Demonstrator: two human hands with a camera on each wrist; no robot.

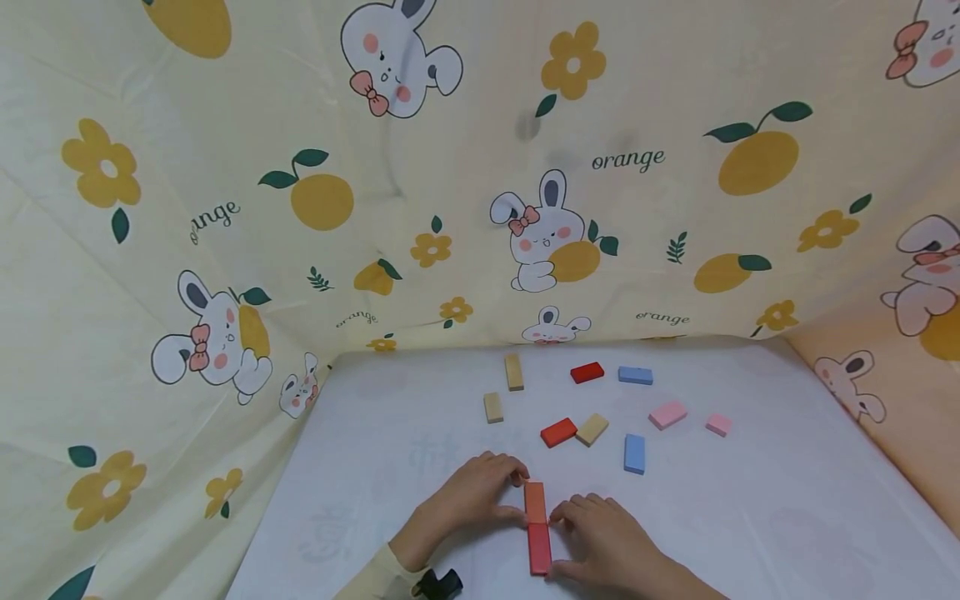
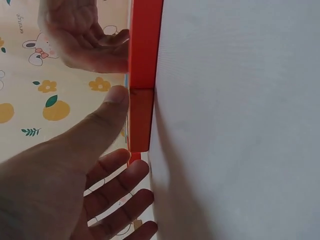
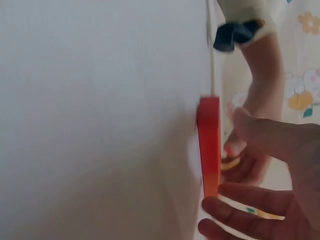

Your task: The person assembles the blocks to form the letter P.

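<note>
An orange block (image 1: 534,502) and a red block (image 1: 539,550) lie end to end in a line on the white table, the red one nearer the person. My left hand (image 1: 478,493) is at the left side of the pair. In the left wrist view its thumb tip is right at the orange block (image 2: 141,120), while the other fingers spread past that block's far end. On the right side, my right hand (image 1: 609,542) has its fingers by the joint and its thumb by the near end of the red block. Neither hand curls round a block.
Farther back lie several loose blocks: two red, such as this red block (image 1: 558,432), two blue, such as this blue block (image 1: 634,454), pink ones (image 1: 667,415) and tan ones (image 1: 513,372). A printed cloth (image 1: 465,167) hangs behind the white table (image 1: 375,467).
</note>
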